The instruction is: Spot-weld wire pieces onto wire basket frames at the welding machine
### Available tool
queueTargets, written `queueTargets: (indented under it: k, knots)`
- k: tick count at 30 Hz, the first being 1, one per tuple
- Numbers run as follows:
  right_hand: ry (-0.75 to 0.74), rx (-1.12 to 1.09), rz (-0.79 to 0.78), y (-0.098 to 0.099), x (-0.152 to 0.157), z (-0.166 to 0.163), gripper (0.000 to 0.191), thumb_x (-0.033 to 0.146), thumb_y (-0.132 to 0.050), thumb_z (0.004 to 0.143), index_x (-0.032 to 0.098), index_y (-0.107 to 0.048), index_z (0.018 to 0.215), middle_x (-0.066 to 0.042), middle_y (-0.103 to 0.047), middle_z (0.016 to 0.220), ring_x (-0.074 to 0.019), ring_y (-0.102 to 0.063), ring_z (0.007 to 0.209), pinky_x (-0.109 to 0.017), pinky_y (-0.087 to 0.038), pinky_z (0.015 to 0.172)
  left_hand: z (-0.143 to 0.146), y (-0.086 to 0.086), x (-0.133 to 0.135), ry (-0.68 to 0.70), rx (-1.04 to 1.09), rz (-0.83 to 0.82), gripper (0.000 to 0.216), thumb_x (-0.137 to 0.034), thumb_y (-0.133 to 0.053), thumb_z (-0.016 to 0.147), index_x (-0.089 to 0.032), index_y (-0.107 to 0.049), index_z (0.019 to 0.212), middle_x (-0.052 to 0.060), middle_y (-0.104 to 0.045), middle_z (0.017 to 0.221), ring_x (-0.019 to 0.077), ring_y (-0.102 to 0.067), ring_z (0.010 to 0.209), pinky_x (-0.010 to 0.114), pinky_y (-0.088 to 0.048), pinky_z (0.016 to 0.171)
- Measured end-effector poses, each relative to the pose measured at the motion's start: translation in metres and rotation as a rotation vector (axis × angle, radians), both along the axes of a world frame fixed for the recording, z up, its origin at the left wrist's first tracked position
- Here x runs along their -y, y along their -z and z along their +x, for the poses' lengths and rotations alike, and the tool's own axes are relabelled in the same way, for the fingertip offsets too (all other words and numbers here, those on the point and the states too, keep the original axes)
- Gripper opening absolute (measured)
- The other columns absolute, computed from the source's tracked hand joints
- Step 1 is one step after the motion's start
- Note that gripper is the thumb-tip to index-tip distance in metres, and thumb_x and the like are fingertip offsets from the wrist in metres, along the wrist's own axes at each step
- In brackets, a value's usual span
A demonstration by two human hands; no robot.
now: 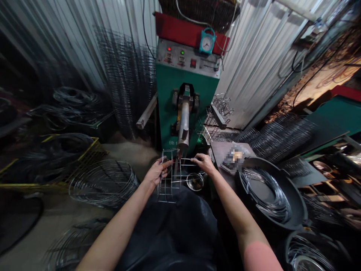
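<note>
My left hand [156, 171] grips the side of a small wire rack [168, 183], a frame of thin bent metal rods held above my dark apron. Its upper part reaches up to the electrode tip of a green spot welder [166, 101]. With thumb and fingers pinched, my right hand [203, 163] holds the end of a thin metal rod [186, 159] that runs left to the rack under the welder's arm [184, 126]. Whether the rod touches the rack there is too small to tell.
Right of me, a black basin [299, 205] holds a coil of wire rings beside a small table [218, 148]. Wire rings [104, 184] and a yellow crate [96, 145] stand on the left. A teal clock [207, 42] sits on the welder.
</note>
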State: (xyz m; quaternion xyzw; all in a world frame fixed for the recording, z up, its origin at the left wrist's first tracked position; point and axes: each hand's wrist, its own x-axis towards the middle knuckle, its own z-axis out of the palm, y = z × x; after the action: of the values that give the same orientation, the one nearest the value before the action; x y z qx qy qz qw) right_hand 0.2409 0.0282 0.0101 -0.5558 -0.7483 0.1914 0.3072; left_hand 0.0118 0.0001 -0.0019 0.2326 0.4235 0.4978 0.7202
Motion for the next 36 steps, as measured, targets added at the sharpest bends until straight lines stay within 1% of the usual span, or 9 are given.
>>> queueTargets:
  k: [3, 5, 7, 12, 18, 22, 25, 31, 36]
  knots:
    - [0.008, 0.02, 0.023, 0.0, 0.006, -0.001, 0.028, 0.043, -0.056, 0.079, 0.019, -0.062, 0.066, -0.001, -0.062, 0.067, -0.0143, -0.055, 0.067, -0.024, -0.039, 0.063, 0.0, 0.0, -0.001, -0.002, 0.007, -0.02, 0.046, -0.011, -0.075, 0.056, -0.019, -0.046, 0.09, -0.011, -0.04, 0.05, 0.0009, -0.025, 0.031, 0.013, -0.013, 0.03]
    - [0.015, 0.051, 0.103, 0.001, 0.016, 0.0, 0.022, 0.042, -0.059, 0.077, 0.021, -0.065, 0.081, -0.004, -0.065, 0.082, -0.0176, -0.057, 0.08, -0.028, -0.04, 0.073, 0.001, 0.0, 0.0, -0.019, 0.006, -0.021, 0.048, -0.011, -0.076, 0.055, -0.018, -0.046, 0.091, -0.012, -0.039, 0.048, 0.0009, -0.024, 0.031, 0.013, -0.012, 0.03]
    - [0.047, 0.1, 0.192, 0.004, 0.028, 0.001, 0.026, 0.041, -0.062, 0.075, 0.023, -0.064, 0.093, -0.007, -0.063, 0.1, -0.0213, -0.053, 0.096, -0.033, -0.037, 0.084, 0.001, 0.0, 0.001, -0.029, 0.0, -0.012, 0.052, -0.013, -0.078, 0.051, -0.018, -0.045, 0.092, -0.011, -0.042, 0.05, 0.0006, -0.024, 0.031, 0.013, -0.012, 0.031]
    - [0.154, 0.132, 0.214, 0.012, 0.044, 0.003, 0.022, 0.042, -0.061, 0.076, 0.021, -0.064, 0.07, -0.007, -0.056, 0.116, -0.0265, -0.04, 0.116, -0.043, -0.026, 0.095, 0.003, -0.001, 0.004, -0.048, -0.003, 0.011, 0.061, -0.016, -0.08, 0.048, -0.019, -0.043, 0.096, -0.011, -0.043, 0.052, 0.0006, -0.025, 0.033, 0.013, -0.012, 0.032]
    - [0.09, 0.019, 0.154, 0.013, 0.031, -0.008, 0.024, 0.044, -0.062, 0.076, 0.022, -0.061, 0.065, -0.005, -0.059, 0.111, -0.0246, -0.04, 0.113, -0.044, -0.023, 0.096, 0.005, -0.002, 0.008, -0.077, -0.03, 0.069, 0.068, -0.018, -0.077, 0.053, -0.018, -0.04, 0.11, -0.007, -0.053, 0.062, 0.0004, -0.026, 0.035, 0.014, -0.015, 0.032]
    - [0.086, -0.004, 0.158, 0.016, 0.026, -0.01, 0.027, 0.044, -0.061, 0.077, 0.021, -0.06, 0.062, -0.004, -0.061, 0.103, -0.0229, -0.044, 0.107, -0.042, -0.025, 0.094, 0.005, -0.003, 0.01, -0.091, -0.026, 0.08, 0.07, -0.019, -0.077, 0.054, -0.019, -0.039, 0.113, -0.008, -0.051, 0.06, 0.0011, -0.026, 0.034, 0.014, -0.016, 0.032]
    - [0.072, -0.015, 0.148, 0.016, 0.025, -0.006, 0.028, 0.045, -0.06, 0.077, 0.021, -0.059, 0.061, -0.004, -0.062, 0.099, -0.0222, -0.044, 0.106, -0.041, -0.026, 0.093, 0.004, -0.003, 0.007, -0.091, -0.03, 0.055, 0.068, -0.017, -0.076, 0.053, -0.019, -0.042, 0.112, -0.01, -0.047, 0.056, 0.0012, -0.027, 0.034, 0.015, -0.015, 0.032]
    - [0.087, 0.008, 0.118, 0.013, 0.02, -0.003, 0.029, 0.045, -0.059, 0.077, 0.022, -0.06, 0.061, -0.004, -0.061, 0.097, -0.0228, -0.045, 0.105, -0.043, -0.023, 0.094, 0.005, -0.002, -0.002, -0.101, 0.002, 0.012, 0.062, -0.013, -0.075, 0.053, -0.018, -0.043, 0.105, -0.007, -0.053, 0.063, 0.0001, -0.027, 0.033, 0.015, -0.014, 0.031]
    - [0.067, 0.016, 0.095, 0.013, 0.015, -0.002, 0.029, 0.046, -0.058, 0.078, 0.022, -0.062, 0.063, -0.004, -0.062, 0.097, -0.0229, -0.046, 0.105, -0.043, -0.022, 0.094, 0.004, -0.003, -0.002, -0.101, 0.01, 0.026, 0.06, -0.013, -0.075, 0.052, -0.018, -0.043, 0.103, -0.008, -0.051, 0.061, 0.0003, -0.027, 0.033, 0.015, -0.013, 0.031]
